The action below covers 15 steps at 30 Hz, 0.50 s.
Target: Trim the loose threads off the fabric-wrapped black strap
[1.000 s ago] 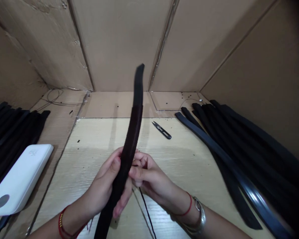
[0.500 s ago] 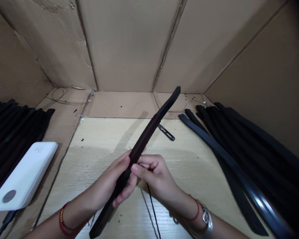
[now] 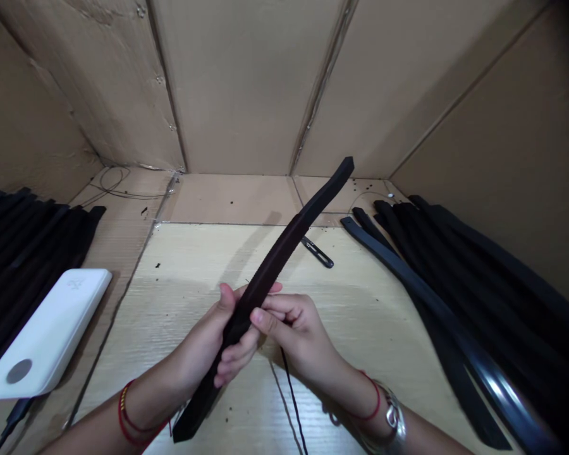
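Note:
A long, slightly bent black strip (image 3: 270,259) slants across the middle, its far end up and right; its middle part has a dark brown cover with a ridged, stitched-looking edge. My left hand (image 3: 218,338) is wrapped round its lower half, thumb raised off the surface, fingers curled underneath. At the strip's right edge my right hand (image 3: 296,328) is closed in a pinch, thumb tip touching the strip. A black thread (image 3: 291,392) hangs from under the right hand's fingers toward the front edge; the pinched fingertips are partly hidden.
A black slotted tool (image 3: 318,253) lies on the board behind the strip. Piles of black strips stand left (image 3: 42,234) and right (image 3: 436,272). A white power bank (image 3: 52,328) with a cable is at left. Cardboard walls (image 3: 237,88) enclose the back and sides.
The strip has shifted slightly, its far end moving up and right. My left thumb has lifted off the strip. My right hand stays nearly in place.

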Each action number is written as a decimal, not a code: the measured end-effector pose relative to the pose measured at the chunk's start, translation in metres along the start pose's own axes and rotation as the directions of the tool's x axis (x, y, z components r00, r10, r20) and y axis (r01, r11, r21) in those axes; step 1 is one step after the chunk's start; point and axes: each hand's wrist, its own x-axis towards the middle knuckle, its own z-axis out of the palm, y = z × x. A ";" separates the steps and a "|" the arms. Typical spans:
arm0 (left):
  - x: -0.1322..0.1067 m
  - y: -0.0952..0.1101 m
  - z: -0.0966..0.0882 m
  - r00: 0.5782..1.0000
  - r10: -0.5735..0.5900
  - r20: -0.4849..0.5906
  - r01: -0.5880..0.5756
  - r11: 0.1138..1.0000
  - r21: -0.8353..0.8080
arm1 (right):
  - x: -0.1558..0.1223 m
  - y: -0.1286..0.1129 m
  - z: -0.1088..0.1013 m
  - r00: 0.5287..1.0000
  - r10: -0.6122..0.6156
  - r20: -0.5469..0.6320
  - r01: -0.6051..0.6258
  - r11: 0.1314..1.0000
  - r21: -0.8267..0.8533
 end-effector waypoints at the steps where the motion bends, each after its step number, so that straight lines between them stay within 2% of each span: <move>1: -0.001 0.002 0.001 1.000 -0.002 -0.009 0.002 1.000 0.009 | 0.000 -0.001 0.001 1.000 0.001 0.022 -0.001 1.000 0.023; 4: -0.002 0.006 0.004 0.992 0.017 -0.123 0.003 0.987 0.162 | 0.001 -0.004 0.003 0.996 -0.028 0.090 0.028 1.000 0.001; 7: -0.002 0.006 0.006 0.969 0.067 -0.240 0.011 0.951 0.308 | 0.003 -0.007 0.002 0.993 -0.080 0.083 0.088 0.992 -0.092; 10: -0.001 0.003 0.006 0.958 0.103 -0.268 -0.020 0.954 0.298 | 0.004 -0.007 0.001 0.992 -0.074 0.100 0.083 0.993 -0.083; 15: -0.002 0.000 0.006 0.940 0.178 -0.291 -0.113 0.967 0.228 | 0.003 -0.003 0.002 0.989 -0.083 0.126 0.080 0.996 0.024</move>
